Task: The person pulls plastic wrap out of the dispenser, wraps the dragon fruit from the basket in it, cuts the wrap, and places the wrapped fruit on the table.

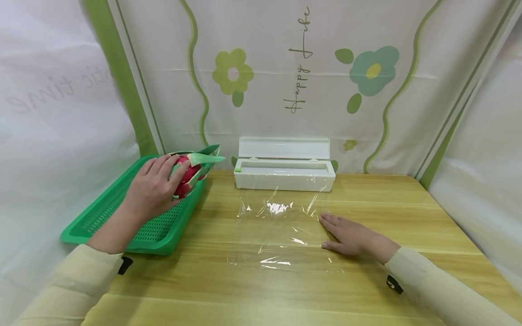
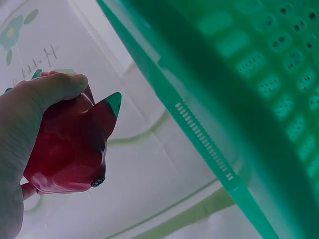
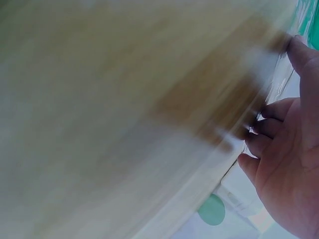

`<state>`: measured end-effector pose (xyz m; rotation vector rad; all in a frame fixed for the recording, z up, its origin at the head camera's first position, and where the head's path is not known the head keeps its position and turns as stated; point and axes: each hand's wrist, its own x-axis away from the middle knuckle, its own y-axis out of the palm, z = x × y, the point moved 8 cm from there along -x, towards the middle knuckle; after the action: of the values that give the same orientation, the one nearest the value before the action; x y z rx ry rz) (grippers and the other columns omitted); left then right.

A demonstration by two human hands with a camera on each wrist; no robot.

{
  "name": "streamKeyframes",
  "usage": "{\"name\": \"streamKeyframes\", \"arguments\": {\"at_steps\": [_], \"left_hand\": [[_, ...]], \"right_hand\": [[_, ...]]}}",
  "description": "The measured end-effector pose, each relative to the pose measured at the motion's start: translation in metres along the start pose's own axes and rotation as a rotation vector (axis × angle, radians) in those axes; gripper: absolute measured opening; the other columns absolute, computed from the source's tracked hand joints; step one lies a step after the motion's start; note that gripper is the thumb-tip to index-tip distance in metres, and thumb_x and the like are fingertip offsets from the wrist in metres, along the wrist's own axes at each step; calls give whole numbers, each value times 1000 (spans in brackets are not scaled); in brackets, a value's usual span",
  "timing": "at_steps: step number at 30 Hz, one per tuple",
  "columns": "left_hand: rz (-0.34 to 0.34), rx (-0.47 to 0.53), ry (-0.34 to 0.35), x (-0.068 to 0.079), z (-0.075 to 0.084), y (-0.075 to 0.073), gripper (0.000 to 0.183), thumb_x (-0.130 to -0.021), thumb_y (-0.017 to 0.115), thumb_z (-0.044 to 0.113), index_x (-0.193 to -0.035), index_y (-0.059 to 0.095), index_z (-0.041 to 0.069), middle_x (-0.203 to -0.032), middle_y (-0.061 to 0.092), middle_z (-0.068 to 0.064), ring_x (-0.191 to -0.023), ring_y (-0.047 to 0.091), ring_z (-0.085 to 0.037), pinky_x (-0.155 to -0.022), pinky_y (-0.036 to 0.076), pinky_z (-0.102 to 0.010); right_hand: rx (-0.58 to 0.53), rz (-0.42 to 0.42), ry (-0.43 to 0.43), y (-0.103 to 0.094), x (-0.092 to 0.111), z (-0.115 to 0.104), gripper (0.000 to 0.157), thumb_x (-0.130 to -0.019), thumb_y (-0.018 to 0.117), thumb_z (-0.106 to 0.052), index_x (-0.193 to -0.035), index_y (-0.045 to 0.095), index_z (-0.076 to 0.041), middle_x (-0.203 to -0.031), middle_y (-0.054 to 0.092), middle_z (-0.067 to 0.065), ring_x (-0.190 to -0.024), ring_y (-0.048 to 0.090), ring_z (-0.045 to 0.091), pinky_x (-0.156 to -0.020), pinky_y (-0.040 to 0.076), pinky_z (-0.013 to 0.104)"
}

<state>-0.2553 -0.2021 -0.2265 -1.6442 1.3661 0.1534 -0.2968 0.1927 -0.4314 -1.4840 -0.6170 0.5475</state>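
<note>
A red dragon fruit [image 1: 188,180] with green scale tips is in my left hand [image 1: 152,186], above the far right side of the green basket. In the left wrist view the thumb and fingers wrap round the dragon fruit [image 2: 70,149], whose dark blossom end shows. My right hand [image 1: 346,235] lies low over the table, fingers extended, fingertips right at the right edge of a sheet of clear cling film [image 1: 281,231]. The film runs from the white cling film box [image 1: 285,182] toward me, flat on the wood with some wrinkles. The box lid [image 1: 284,148] stands up.
The green plastic basket [image 1: 77,236] with a slotted bottom stands at the left of the wooden table [image 1: 408,213]. A light green slider [image 1: 238,170] sits at the box's left end. Printed white cloth [image 1: 265,117] closes off the back and both sides.
</note>
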Motion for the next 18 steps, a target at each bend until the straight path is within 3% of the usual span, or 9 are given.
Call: {"name": "streamKeyframes", "arguments": {"at_steps": [10,18], "left_hand": [[3,30,26,-13,18,3,86,-48,83,33,-119,47,0,-115,48,-26,-104,44,-40,-83,40,-50],[10,38,61,-26,36,4,81,-54,80,36,-120,48,1,-116,48,-25,-105,45,-39,-84,40,-48]], "right_hand": [[3,-14,-2,-1,0,-1,79,-85,33,-61,-139,22,-4,-143,20,12,-129,20,26,-100,23,41],[-9,-4,-12,0,0,-1,78,-86,35,-59,-138,25,-2,-142,21,13,-128,21,28,-99,24,44]]}}
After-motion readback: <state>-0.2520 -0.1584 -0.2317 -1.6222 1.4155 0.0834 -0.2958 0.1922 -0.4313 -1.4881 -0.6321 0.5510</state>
